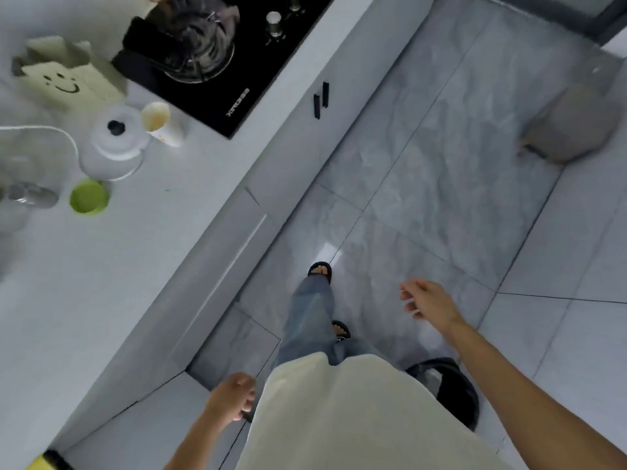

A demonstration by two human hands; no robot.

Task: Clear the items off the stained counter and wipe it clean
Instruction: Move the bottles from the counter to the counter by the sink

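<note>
The white counter [101,266] runs along the left. On it stand a green cup [89,197], a white paper cup [163,123], a white lidded appliance [115,142] with a cord, and a pale bag with a smiley face [68,83]. My left hand [232,396] hangs low beside my body, fingers loosely curled, holding nothing that I can see. My right hand [425,300] swings out over the floor, fingers apart and empty. Both hands are well away from the counter items.
A black hob [237,79] with a pot [196,45] sits at the counter's far end. Metal items [30,196] lie at the left edge. A black bin [451,391] stands on the grey tiled floor by my right leg. A beige bin [576,127] stands far right.
</note>
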